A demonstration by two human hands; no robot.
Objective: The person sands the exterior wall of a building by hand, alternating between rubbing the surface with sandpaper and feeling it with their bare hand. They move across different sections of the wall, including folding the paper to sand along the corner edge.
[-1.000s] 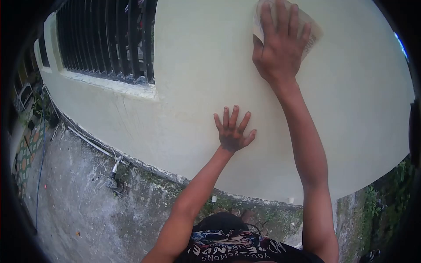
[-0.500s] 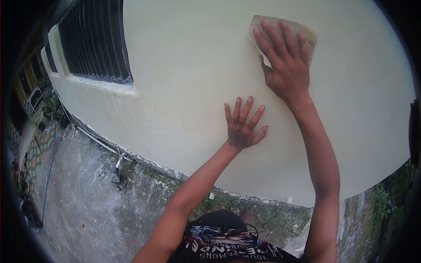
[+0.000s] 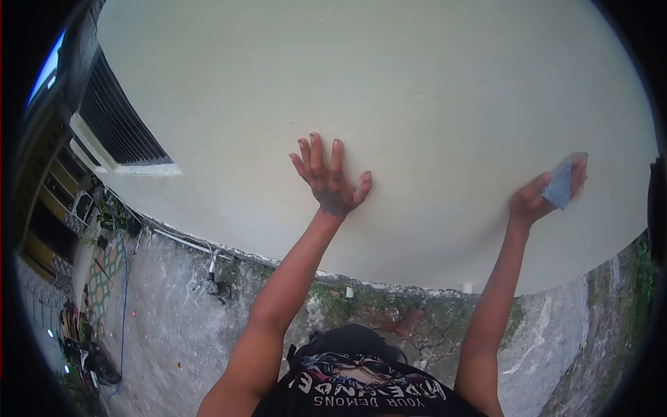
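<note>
Head view: the left hand (image 3: 332, 182) lies flat on the cream wall (image 3: 389, 83) at the frame's centre, its 5 fingers spread open and holding nothing, seemingly as a brace for the body. At the right edge, the right hand (image 3: 540, 197) pinches a folded grey sandpaper sheet (image 3: 563, 182) against the wall, fingers closed on it to press its face to the paint.

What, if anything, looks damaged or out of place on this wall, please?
The painted wall itself looks even. Along its foot, the concrete base is stained, mossy and chipped. The right hand pinches a folded sheet of sandpaper; the left hand lies flat.
</note>
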